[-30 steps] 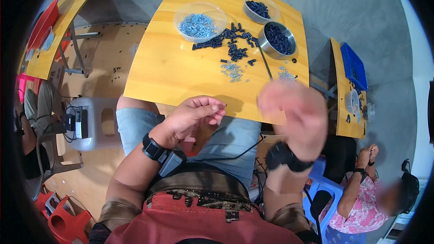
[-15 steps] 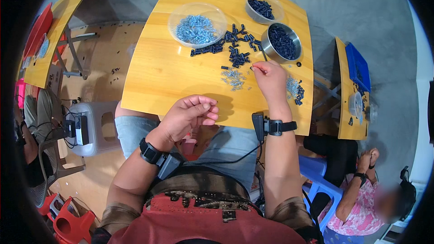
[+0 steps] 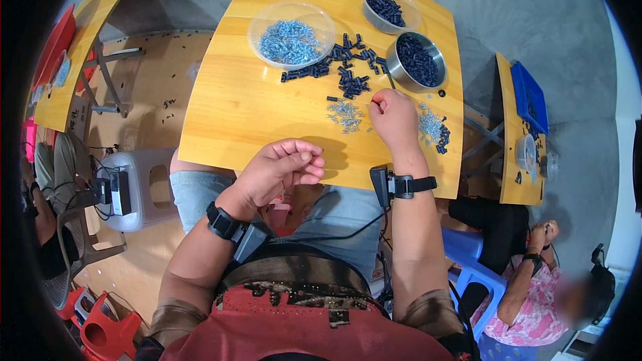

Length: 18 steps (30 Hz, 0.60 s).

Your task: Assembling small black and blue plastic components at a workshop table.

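Note:
My left hand [image 3: 284, 167] hovers by the near table edge, its thumb pressed to curled fingers; whatever may be in the pinch is too small to make out. Over the table, my right hand [image 3: 394, 117] is closed with its fingertips turned down, and what they hold is hidden. It lies between a loose pile of small silvery screw-like pieces [image 3: 345, 115] and another such pile [image 3: 429, 124]. Short black cylindrical parts [image 3: 353, 84] are scattered just beyond. A thin dark rod [image 3: 390, 80] leans beside the steel bowl [image 3: 396, 71].
On the yellow table [image 3: 247, 107] stand a clear tub [image 3: 253, 47] of silvery-blue pieces and a clear tub [image 3: 412, 19] of black parts. The steel bowl also holds black parts. At right, a seated person [image 3: 528, 307] is beside another table with a blue tray [image 3: 525, 97].
My right hand has shifted slightly left and its fingers have curled further under, uncovering more of the right-hand screw pile. My left hand has hardly moved.

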Tool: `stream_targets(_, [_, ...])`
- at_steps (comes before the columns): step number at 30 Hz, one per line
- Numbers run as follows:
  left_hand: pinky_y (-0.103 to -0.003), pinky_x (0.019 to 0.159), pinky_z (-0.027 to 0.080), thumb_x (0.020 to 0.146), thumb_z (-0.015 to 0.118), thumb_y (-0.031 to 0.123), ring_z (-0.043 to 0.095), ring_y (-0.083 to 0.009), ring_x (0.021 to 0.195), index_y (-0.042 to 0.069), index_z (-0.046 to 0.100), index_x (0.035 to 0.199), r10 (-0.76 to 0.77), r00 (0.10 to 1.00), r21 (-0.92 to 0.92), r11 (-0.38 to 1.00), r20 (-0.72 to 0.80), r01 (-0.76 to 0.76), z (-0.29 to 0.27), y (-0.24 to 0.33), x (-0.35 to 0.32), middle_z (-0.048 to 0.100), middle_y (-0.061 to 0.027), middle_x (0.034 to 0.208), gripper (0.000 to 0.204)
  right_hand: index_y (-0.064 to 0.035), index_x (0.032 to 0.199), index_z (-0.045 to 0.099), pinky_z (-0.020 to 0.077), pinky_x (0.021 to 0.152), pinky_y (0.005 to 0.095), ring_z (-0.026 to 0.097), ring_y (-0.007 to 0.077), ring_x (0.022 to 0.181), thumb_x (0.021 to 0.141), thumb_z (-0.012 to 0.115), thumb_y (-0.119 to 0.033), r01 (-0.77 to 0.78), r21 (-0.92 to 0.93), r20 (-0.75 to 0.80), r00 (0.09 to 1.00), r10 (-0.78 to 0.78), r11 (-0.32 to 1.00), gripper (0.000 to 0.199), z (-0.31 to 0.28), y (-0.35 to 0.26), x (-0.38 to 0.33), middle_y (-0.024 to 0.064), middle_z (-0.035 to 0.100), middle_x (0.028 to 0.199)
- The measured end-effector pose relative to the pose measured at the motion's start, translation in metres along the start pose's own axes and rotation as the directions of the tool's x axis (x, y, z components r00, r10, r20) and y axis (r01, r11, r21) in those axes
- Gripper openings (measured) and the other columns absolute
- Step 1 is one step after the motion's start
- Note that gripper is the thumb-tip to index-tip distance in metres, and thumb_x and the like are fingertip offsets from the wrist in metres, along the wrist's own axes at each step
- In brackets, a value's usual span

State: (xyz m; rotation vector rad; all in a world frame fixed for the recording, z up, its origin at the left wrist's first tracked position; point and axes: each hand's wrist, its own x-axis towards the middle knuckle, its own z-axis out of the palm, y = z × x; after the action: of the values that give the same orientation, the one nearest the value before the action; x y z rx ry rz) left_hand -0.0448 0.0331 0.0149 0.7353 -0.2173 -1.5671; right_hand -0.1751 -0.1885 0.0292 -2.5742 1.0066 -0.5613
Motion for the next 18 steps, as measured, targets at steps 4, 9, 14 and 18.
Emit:
stream_targets(4, [-0.029,0.077,0.052,0.092,0.049,0.010,0.062,-0.0188,0.086,-0.002,0.055,0.108,0.012,1.000,0.018,1.000,0.002,-0.012,0.000,-0.003,-0.001,0.061,-0.0119,0.096,0.021,-0.0027,0.074,0.059,0.0467,0.067,0.0370,0.056,0.0300,0.076,0.067,0.064,-0.007,-0.013,0.038,-0.055,0.998,0.015,0.999,0.010,-0.015,-0.011,-0.008,0.0114,0.059,0.075])
stream_targets(9, [-0.029,0.077,0.051,0.092,0.048,0.010,0.060,-0.0178,0.086,-0.001,0.055,0.107,0.062,0.997,0.046,0.997,-0.034,-0.061,0.003,-0.009,-0.004,0.060,-0.0108,0.097,0.020,-0.0024,0.077,0.059,0.0450,0.059,0.0251,0.055,0.0140,0.065,0.071,0.065,-0.003,-0.059,0.456,-0.053,0.994,0.093,0.888,0.009,-0.021,-0.026,-0.041,0.0034,0.059,0.071])
stream_targets(14, [-0.029,0.077,0.050,0.091,0.050,0.010,0.060,-0.0164,0.087,0.000,0.055,0.107,0.100,0.994,0.135,0.986,-0.036,-0.095,0.012,-0.014,-0.006,0.061,-0.0091,0.097,0.019,-0.0015,0.083,0.058,0.0441,0.055,0.0188,0.053,0.0049,0.061,0.073,0.066,-0.001,-0.218,0.762,0.142,0.975,0.171,0.610,0.012,-0.010,-0.062,-0.088,0.0003,0.059,0.072])
stream_targets(18, [-0.028,0.076,0.051,0.090,0.052,0.011,0.059,-0.0143,0.088,0.002,0.057,0.105,0.138,0.987,0.217,0.969,-0.081,-0.118,0.026,-0.014,-0.015,0.061,-0.0074,0.097,0.018,-0.0013,0.085,0.058,0.0467,0.055,0.0217,0.057,0.0105,0.062,0.072,0.068,-0.002,-0.114,0.683,0.054,0.993,0.106,0.721,0.016,-0.018,-0.088,-0.103,0.0057,0.059,0.076])
